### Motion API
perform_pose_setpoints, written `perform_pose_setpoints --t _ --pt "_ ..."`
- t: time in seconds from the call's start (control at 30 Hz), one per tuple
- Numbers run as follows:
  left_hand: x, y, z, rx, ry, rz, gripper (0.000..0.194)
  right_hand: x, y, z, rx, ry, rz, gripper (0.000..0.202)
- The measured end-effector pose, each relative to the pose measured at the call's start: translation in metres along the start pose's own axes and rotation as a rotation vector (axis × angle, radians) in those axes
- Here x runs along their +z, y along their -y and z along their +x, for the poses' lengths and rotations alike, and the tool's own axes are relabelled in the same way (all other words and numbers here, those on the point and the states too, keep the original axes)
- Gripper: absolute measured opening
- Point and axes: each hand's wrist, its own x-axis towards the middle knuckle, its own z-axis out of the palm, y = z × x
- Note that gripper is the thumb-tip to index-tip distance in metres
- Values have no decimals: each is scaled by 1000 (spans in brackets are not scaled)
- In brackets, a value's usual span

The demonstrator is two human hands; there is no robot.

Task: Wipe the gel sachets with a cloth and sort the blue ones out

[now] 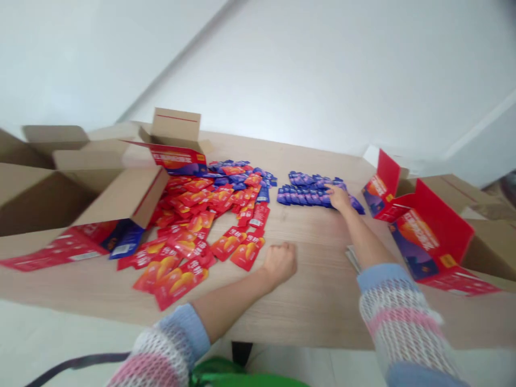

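My left hand (280,263) is curled into a fist just above or on the table, with nothing showing from it. Close to its left lie red pouches (248,250) with yellow-orange fruit printing, part of a large loose pile. Farther back and to the right, my right hand (339,198) grips a purple pouch at the right part of the front row. The purple pouches (304,195) overlap neatly there, and a second row (300,178) lies behind them. My right fingers partly cover the pouches beneath.
Open cardboard boxes (100,199) crowd the left side, with a red-printed box (179,157) behind the pile. Blue pouches (242,177) mix into the pile's back. More open red boxes (431,236) stand right, near a thin pale stack (353,258). A wall (322,80) rises behind the table (314,301).
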Motion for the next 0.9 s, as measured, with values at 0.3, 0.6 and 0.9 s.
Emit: perform_pose_setpoints --t 0.3,0.6,0.9 --pt "-41 33 -15 -201 -328 66 39 60 34 -130 -514 232 -150 34" --pt "-35 79 -27 -291 -193 160 55 77 89 -185 -839 253 55 38" --pt "-60 119 -29 -321 -369 121 33 102 93 -186 -843 145 164 34"
